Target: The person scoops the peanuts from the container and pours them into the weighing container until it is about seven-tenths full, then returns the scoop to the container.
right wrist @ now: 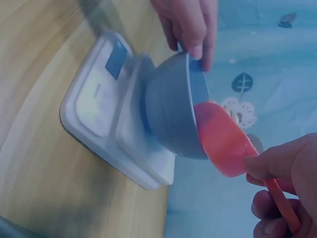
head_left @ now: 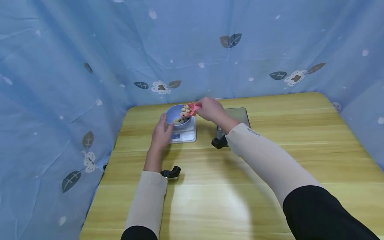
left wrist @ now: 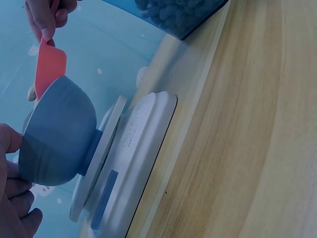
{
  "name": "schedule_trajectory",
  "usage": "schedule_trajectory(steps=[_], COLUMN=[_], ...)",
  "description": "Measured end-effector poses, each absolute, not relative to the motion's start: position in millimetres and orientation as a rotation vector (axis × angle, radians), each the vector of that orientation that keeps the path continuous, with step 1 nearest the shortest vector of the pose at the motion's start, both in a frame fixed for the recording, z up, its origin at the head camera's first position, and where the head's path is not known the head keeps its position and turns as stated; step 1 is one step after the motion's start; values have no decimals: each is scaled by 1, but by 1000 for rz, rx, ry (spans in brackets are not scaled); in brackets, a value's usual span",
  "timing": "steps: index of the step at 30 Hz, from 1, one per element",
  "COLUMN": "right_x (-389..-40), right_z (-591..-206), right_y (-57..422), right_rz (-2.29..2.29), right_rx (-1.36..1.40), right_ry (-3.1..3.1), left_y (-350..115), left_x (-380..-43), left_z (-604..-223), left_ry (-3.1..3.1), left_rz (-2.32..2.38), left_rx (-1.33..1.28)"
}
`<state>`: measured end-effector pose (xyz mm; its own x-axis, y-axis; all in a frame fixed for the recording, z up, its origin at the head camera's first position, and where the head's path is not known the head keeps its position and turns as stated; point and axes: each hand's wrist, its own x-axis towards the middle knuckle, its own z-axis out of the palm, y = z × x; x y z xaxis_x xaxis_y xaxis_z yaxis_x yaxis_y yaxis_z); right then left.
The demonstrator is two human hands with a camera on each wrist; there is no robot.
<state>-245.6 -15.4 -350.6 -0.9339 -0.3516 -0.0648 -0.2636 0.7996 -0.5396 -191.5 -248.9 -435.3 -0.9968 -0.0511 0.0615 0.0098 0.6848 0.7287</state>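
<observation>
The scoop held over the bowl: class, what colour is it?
The scoop is coral red, clearest in the right wrist view.

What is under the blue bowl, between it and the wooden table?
A white kitchen scale sits between the blue bowl and the wooden table. Both wrist views show the bowl resting on its platform.
</observation>
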Motion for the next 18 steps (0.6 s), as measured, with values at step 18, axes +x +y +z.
schedule_trajectory(steps=[18], right_x=[-236], right_z=[-354], right_y=[-31], right_rz=[-337], right_rx=[-842], right_ry=[3133], left_y=[-254], left_x=[-198], left_z=[-435], left_ry=[-2889], left_rz=[-1118], left_rx=[-23])
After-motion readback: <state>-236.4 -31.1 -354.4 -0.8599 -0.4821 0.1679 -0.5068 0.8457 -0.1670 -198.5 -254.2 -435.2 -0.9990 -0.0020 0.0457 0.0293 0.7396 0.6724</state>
